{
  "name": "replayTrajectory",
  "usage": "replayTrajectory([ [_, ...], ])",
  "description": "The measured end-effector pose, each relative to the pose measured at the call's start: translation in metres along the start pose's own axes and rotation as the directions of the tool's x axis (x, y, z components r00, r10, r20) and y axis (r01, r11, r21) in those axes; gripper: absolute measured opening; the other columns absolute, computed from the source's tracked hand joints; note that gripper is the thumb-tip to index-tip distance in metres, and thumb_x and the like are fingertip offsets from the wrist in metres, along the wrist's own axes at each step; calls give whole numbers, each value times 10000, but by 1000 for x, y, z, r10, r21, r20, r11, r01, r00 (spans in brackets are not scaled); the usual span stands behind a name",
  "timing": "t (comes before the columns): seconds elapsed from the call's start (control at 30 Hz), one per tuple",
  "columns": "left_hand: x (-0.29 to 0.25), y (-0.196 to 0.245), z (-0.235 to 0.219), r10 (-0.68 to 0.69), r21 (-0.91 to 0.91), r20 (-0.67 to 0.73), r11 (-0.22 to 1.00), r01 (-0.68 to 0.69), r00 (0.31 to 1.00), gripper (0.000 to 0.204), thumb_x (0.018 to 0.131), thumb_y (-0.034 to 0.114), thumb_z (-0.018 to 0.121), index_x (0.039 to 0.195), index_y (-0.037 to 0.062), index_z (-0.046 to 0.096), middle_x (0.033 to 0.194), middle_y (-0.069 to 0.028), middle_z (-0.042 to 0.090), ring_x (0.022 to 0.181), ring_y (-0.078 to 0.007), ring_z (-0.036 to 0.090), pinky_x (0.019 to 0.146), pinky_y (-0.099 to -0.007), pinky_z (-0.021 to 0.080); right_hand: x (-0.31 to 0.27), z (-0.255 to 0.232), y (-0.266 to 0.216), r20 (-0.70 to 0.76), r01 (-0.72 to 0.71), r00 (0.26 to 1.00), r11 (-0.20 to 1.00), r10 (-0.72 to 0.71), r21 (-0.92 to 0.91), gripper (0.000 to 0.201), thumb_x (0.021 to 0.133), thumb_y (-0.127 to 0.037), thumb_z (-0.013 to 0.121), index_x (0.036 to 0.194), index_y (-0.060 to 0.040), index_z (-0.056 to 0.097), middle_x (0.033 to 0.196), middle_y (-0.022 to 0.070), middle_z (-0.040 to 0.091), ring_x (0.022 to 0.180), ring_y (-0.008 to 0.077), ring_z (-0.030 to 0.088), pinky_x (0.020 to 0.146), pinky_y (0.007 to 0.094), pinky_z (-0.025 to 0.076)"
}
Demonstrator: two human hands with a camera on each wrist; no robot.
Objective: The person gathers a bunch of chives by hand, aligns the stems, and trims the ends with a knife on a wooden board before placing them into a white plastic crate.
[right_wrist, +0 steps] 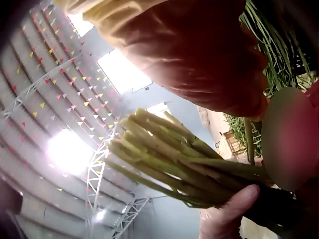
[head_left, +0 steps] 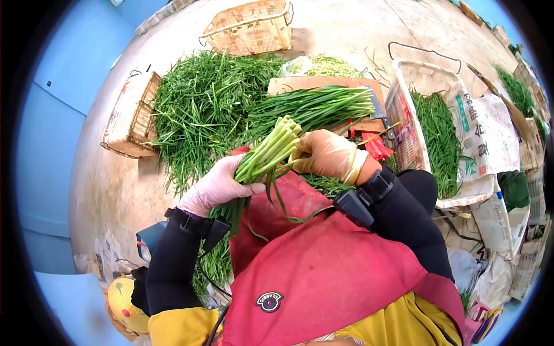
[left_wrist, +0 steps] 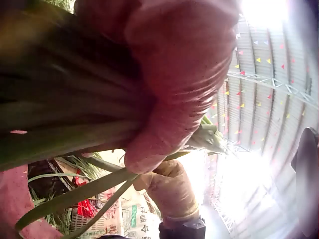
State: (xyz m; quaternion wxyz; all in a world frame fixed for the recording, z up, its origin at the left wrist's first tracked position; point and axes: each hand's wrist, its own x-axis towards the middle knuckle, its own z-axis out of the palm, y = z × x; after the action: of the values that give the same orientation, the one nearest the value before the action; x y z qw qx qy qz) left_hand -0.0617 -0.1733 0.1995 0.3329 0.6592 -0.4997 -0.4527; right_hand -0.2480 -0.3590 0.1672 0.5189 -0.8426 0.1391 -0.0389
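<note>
My left hand (head_left: 218, 185), in a pale pinkish glove, grips a bunch of garlic chives (head_left: 270, 151) over my lap. Their pale cut ends point up and away, while the green leaves hang down below the hand. A few loose leaves dangle from the bunch across the red apron (head_left: 323, 259). Beside the cut ends is my right hand (head_left: 330, 154) in a yellowish glove, fingers curled. Below its fingertips, in the right wrist view, a single chive stalk (right_wrist: 249, 142) is pinched at the bunch's side. In that view the left thumb (right_wrist: 244, 196) lies across the stalks.
A big heap of chives (head_left: 208, 98) covers the floor ahead. More chives (head_left: 323, 106) lie on a wooden board (head_left: 300, 84) near a knife (head_left: 378, 109) and red ties (head_left: 378, 147). Crates stand around: one behind (head_left: 248, 32), one left (head_left: 130, 118), one holding chives right (head_left: 404, 109).
</note>
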Motion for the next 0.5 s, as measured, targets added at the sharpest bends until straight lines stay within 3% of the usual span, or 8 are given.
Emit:
replayTrajectory([
  [0.07, 1, 1, -1, -57, -11, 15, 998, 57, 998, 472, 758, 120, 814, 1180, 20, 629, 984, 22, 648, 910, -75, 564, 858, -261, 473, -3, -2, -8, -31, 11, 999, 875, -30, -484, 241, 775, -289, 703, 901, -85, 729, 804, 172, 688, 771, 340, 670, 710, 418, 524],
  [0.1, 0, 2, -1, -57, -11, 20, 998, 57, 998, 472, 758, 120, 814, 1180, 20, 629, 984, 22, 648, 910, -75, 564, 858, -261, 473, -4, -3, -4, -73, 50, 992, 854, -102, -518, 130, 728, -201, 671, 758, -76, 694, 756, 161, 654, 756, 366, 640, 690, 445, 507],
  [0.27, -10, -6, -19, -132, -56, -39, 990, 130, 990, 388, 777, 62, 790, 1133, 33, 640, 975, 33, 651, 879, -64, 570, 836, -254, 489, -22, -30, 57, -126, -88, 992, 779, 12, -621, 145, 717, -224, 657, 777, -116, 732, 739, 134, 673, 742, 326, 662, 686, 426, 522],
  [0.33, -14, -11, -25, -125, -64, -52, 990, 122, 991, 349, 772, 65, 797, 1084, 28, 643, 944, 32, 642, 853, -58, 565, 797, -248, 492, -40, -36, 79, -73, -216, 972, 723, 224, -656, 150, 710, -211, 668, 792, -111, 741, 776, 129, 693, 747, 320, 670, 685, 428, 526],
  [0.37, -15, -10, -25, -145, -91, -59, 986, 140, 988, 338, 770, 67, 800, 1066, 27, 642, 942, 32, 640, 853, -56, 564, 795, -246, 491, -48, -38, 86, 18, -247, 919, 610, 395, -753, 200, 722, -239, 689, 864, -110, 747, 855, 126, 708, 821, 319, 674, 728, 419, 525],
  [0.4, -15, -10, -26, -165, -117, -61, 981, 157, 984, 326, 767, 69, 803, 1047, 26, 641, 941, 32, 639, 853, -55, 563, 792, -244, 490, -63, -41, 90, 101, -190, 895, 578, 433, -794, 391, 731, -270, 713, 1088, -108, 711, 957, 147, 700, 900, 327, 661, 809, 413, 509],
  [0.47, -10, -11, -25, -139, -117, -50, 984, 132, 989, 346, 765, 74, 807, 1065, 25, 640, 940, 36, 636, 857, -55, 564, 803, -244, 488, -67, -39, 81, -49, -201, 972, 695, 232, -691, 650, 752, -325, 728, 1332, -86, 558, 1119, 195, 659, 1032, 342, 629, 905, 406, 478],
  [0.5, -6, -10, -22, -144, -108, -31, 984, 140, 989, 377, 766, 73, 807, 1099, 23, 638, 957, 35, 639, 873, -57, 566, 820, -245, 485, -69, -38, 73, -117, -118, 991, 845, 66, -522, 777, 791, -303, 718, 1452, -50, 398, 1207, 231, 607, 1089, 348, 606, 943, 409, 460],
])
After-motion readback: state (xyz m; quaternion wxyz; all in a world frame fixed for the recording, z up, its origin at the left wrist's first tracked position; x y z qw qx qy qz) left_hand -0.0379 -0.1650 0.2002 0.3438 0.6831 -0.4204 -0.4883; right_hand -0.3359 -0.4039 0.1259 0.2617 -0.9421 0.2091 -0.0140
